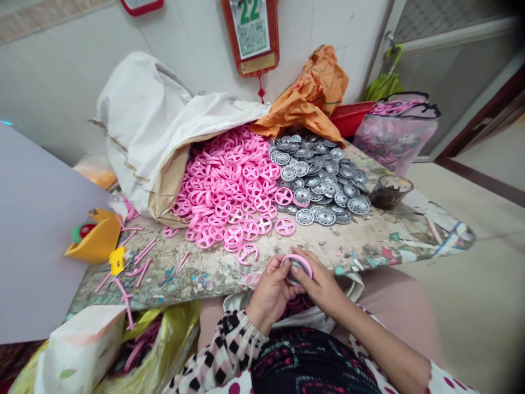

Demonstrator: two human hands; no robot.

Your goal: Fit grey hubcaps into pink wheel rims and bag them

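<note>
Between my two hands, just past the table's front edge, is a pink-rimmed plastic wheel (301, 261) with a grey disc set in it. My left hand (271, 284) grips its left side, thumb on the face. From the right, my right hand (320, 283) pinches the other side, its thumb lying over the disc. Beyond them a heap of pink spoked plastic rings (229, 186) spills over the tabletop. To its right lies a pile of grey plastic wheel discs (324, 180). One broken pink ring (248, 254) rests closest to my left hand.
A white sack (143, 126) and an orange sack (315, 93) lie behind the piles. A dark cup (391, 192) stands at the right. Pink sprue scraps (141, 251) and a yellow container (96, 238) are at the left. A yellow bag (180, 328) hangs below the edge.
</note>
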